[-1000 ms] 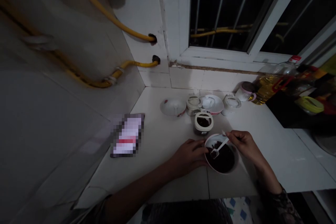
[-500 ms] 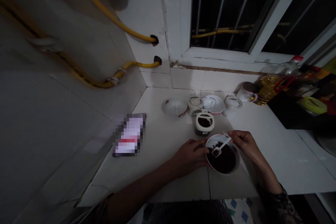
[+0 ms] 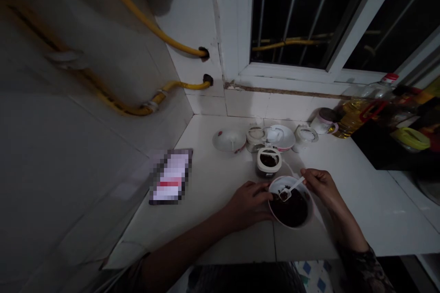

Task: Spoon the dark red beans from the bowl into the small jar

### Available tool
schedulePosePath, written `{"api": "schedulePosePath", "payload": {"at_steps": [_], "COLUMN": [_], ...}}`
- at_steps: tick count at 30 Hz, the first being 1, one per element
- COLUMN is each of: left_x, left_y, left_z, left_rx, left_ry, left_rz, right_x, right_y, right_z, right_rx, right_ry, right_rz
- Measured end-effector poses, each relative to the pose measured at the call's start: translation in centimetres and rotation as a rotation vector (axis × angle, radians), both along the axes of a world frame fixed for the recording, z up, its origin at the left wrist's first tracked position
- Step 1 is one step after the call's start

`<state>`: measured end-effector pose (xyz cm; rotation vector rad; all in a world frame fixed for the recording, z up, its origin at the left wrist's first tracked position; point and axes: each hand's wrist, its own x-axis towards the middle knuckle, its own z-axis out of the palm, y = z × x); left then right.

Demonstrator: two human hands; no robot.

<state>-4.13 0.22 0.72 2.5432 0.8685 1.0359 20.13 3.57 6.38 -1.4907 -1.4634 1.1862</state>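
My left hand [image 3: 251, 205] grips the left rim of a white bowl [image 3: 311, 213], thumb at the edge and fingers round the side. Dark brown, crumbly or pasty contents [image 3: 292, 210] fill much of the bowl; what they are I cannot tell. Between the closed thumb and fingers of my right hand [image 3: 320, 185] is the handle of a small white spoon [image 3: 294, 185]. Its head lies over the bowl's left part, with some dark stuff in it. Just behind the bowl stands a small jar [image 3: 268, 161] with a white rim and dark contents.
Behind the jar are a white bowl [image 3: 229, 141], another bowl with white contents [image 3: 288, 137], and two clear jars, one left [image 3: 255, 136] and one right [image 3: 305, 136]. An oil bottle [image 3: 347, 116] stands at right. A blurred phone-like object [image 3: 171, 178] lies left. A window is above.
The spoon has shifted slightly within the bowl, its head tilting a little. My left hand keeps its hold on the bowl, and the things on the counter stay put.
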Motion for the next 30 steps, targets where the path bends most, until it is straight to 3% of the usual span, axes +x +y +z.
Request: {"api": "schedulePosePath", "payload": {"at_steps": [12,18,21,25,30], "left_x": [0.1,0.1,0.0,0.1,0.1], "left_y": [0.0,-0.1,-0.1,-0.1,-0.1], "left_z": [-0.1,0.2,0.2,0.0,-0.2], "left_rx": [-0.013,-0.003,-0.01,-0.017,-0.011], "left_ry": [-0.005,-0.012,-0.002,0.0,-0.011], "left_rz": [-0.003,-0.011,-0.013,0.003,0.006], "right_x": [-0.2,-0.2,-0.7,-2.5,-4.2], "right_y": [0.1,1.4,2.5,2.9,2.5], "right_z": [-0.6,1.0,2.7,3.8,2.9], "right_rx": [-0.037,0.057,0.278,0.723,1.309], "right_ry": [0.049,0.01,-0.082,-0.354,-0.902], "right_rz": [-0.03,-0.065,-0.108,-0.155,0.091]}}
